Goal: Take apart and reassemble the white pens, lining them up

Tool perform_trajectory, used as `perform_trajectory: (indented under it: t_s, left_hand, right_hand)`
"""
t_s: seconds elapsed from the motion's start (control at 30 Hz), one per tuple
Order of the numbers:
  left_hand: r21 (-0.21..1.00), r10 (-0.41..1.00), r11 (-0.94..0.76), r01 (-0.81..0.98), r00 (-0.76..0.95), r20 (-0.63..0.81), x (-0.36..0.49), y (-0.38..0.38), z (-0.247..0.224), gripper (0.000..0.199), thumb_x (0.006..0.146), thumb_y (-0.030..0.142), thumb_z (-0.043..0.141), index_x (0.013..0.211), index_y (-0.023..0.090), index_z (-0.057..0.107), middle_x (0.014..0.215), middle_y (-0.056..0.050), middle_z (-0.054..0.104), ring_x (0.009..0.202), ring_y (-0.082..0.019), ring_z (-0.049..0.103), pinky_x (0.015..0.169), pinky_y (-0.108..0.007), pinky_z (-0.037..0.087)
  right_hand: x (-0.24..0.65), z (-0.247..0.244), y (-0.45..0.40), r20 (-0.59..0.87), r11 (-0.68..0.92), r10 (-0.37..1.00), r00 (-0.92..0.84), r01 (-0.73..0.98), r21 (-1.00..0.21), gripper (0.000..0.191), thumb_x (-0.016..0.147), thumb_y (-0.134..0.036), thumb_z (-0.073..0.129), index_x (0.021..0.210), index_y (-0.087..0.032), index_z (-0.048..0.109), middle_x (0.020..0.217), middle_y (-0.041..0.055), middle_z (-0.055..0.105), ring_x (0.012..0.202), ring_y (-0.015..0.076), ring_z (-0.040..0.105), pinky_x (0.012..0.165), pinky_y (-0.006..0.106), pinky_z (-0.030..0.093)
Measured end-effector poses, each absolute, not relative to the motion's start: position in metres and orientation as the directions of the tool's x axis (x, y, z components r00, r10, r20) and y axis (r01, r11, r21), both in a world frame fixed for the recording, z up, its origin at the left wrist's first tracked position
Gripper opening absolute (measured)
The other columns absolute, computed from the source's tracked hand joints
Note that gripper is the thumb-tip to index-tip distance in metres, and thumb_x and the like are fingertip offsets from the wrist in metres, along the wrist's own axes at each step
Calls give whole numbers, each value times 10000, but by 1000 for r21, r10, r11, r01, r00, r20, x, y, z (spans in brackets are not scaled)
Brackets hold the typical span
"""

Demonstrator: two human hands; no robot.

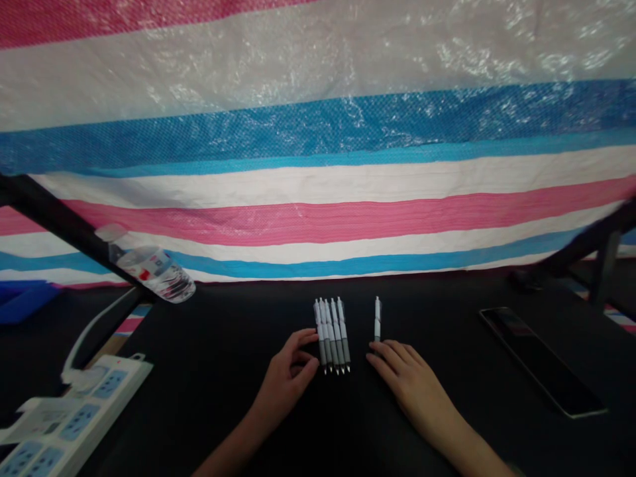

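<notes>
Several white pens with grey grips lie side by side on the black table, their tips toward me. At the left edge of this row is my left hand, its thumb and fingers apart and curved, with the fingertips at the outermost pen. A single matching pen lies to the right of the row, separated by a gap. My right hand has its thumb and fingers closed on the lower part of that pen, hiding its grip and tip.
A dark phone lies on the right of the table. On the left are a white power strip with a plugged-in cable, a clear plastic bottle and a blue tray. Striped plastic sheeting hangs behind.
</notes>
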State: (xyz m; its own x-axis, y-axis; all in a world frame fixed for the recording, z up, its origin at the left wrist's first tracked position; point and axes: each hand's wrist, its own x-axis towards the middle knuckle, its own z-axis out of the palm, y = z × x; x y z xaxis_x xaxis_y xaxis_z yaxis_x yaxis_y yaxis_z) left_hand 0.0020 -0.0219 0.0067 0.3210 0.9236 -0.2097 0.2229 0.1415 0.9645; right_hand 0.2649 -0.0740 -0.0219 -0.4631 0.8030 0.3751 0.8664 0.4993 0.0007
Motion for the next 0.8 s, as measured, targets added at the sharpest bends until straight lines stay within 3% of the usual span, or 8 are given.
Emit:
perform_trajectory:
  t_s: [0.1,0.27,0.47,0.63,0.73,0.8]
  left_hand:
    - [963,911,187,196,332,-244,1,-20,7,457,848,281,608,1287,184,530,1369,-177,596,880,-224,680,784,-400,566]
    - [965,913,214,150,320,-252,-1,-21,4,443,836,277,626,1259,176,548,1359,-180,601,892,-227,685,789,-395,559]
    - [961,910,240,137,313,-272,-5,-21,2,422,825,263,642,1232,171,576,1340,-188,618,831,-219,692,722,-373,554]
    - [959,906,248,136,318,-280,-8,-21,2,409,828,264,649,1225,184,595,1333,-171,621,847,-223,691,730,-369,551]
    - [962,920,241,127,286,-268,-7,-25,2,388,815,270,659,1191,190,610,1293,-153,631,819,-214,677,702,-353,539]
    - [970,953,208,127,197,-230,-6,-31,2,370,819,274,657,1178,196,612,1222,-128,645,802,-199,650,702,-339,523]
  right_hand:
    - [264,-17,-74,400,526,782,-478,850,-13,280,943,-45,496,1059,-187,708,1102,86,747,984,264,655,845,394,508]
    - [259,-9,-76,397,590,736,-549,807,21,282,964,-37,474,1056,-172,703,1039,73,744,951,252,652,886,399,497]
    - [260,2,-80,498,630,694,-520,774,-70,295,1014,-87,407,1038,-140,697,991,113,719,931,257,645,824,403,529]
    - [266,2,-85,648,596,696,-308,751,-284,210,927,-37,574,1085,-152,650,891,84,684,803,209,643,698,336,538]
    - [263,4,-95,714,546,699,-50,682,-487,212,863,-44,668,997,-197,609,765,10,636,676,163,630,591,267,508]
    - [260,6,-102,682,491,718,138,595,-637,201,850,-84,689,947,-223,580,703,-27,593,623,151,618,548,247,484]
